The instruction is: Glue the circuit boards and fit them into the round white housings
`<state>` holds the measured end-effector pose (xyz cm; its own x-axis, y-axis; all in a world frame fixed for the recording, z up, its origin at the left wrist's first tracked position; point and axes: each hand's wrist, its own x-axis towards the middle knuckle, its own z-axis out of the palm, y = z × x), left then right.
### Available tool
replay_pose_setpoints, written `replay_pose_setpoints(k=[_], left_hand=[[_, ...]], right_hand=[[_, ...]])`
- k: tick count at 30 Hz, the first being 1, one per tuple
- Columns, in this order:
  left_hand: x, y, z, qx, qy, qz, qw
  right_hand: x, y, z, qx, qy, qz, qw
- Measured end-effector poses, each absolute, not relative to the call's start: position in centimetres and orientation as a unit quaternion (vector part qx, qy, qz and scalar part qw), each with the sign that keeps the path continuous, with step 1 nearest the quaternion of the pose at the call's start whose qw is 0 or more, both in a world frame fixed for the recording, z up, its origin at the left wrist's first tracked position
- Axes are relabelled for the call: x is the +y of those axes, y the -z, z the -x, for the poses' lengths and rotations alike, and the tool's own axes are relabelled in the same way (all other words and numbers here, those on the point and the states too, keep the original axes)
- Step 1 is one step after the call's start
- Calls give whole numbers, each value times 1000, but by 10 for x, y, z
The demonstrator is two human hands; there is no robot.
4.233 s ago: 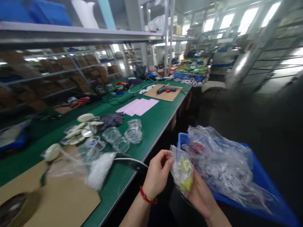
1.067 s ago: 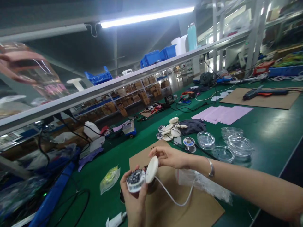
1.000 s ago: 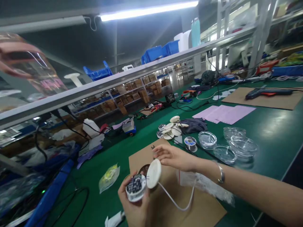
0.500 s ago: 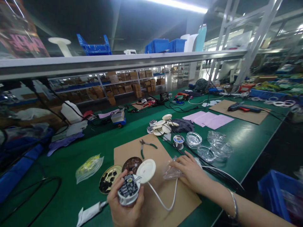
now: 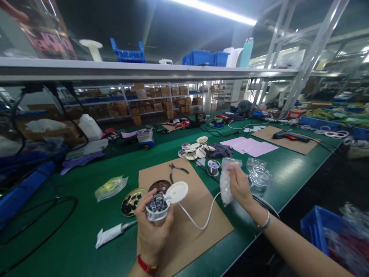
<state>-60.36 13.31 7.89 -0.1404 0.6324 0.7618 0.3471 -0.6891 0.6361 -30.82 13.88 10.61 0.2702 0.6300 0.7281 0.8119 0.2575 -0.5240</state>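
My left hand (image 5: 153,223) is shut on a round white housing with a black circuit board (image 5: 156,207) facing up. Its white round lid (image 5: 177,192) stands beside it, and a white cable (image 5: 203,217) runs from it across the cardboard sheet (image 5: 198,234). My right hand (image 5: 240,184) grips a crumpled clear plastic bag (image 5: 226,182) above the bench, apart from the housing. On the cardboard near my left hand lie a gold round plate (image 5: 132,202), a dark brown disc (image 5: 160,186) and green-handled pliers (image 5: 175,172).
A yellow-green bagged item (image 5: 111,188) and a white tube (image 5: 111,235) lie on the green bench (image 5: 86,227). Further off are a solder spool (image 5: 213,167), clear round dishes (image 5: 259,175), white round parts (image 5: 196,150), pink sheets (image 5: 249,147) and a glue gun (image 5: 291,135). A blue crate (image 5: 317,231) stands at lower right.
My right hand has lifted the clear bag off the cardboard and holds it upright. My left hand still has the round housing, and the view has shifted slightly.
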Motion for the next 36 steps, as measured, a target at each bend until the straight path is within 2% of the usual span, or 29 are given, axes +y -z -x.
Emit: replay_pose_setpoints(k=[4,9,13,17,25,28,33,36], left_hand=[[131,-77,601,384,-650,-646,110],[123,-82,596,390,-602,-686,119],[119,-90,595,382,-532,-754,50],[119,-88,589,369,-487,-791,-6],[128,-78,538,378,-361,-845,112],[146,-77,519,364,-361,-854,86],[159,-73,513,388,-299,-870,-56],[149,-72,518,423,-226,-877,-38]], right_hand=[[168,-127,320,-629,110,578,508],[204,-129,353,-745,70,539,387],[184,-123,361,-799,45,506,323],[122,-108,330,-763,61,543,346],[35,-68,260,-595,77,665,444],[32,-70,267,-592,73,662,455],[36,-75,289,-618,57,638,455],[36,-78,300,-639,34,629,442]])
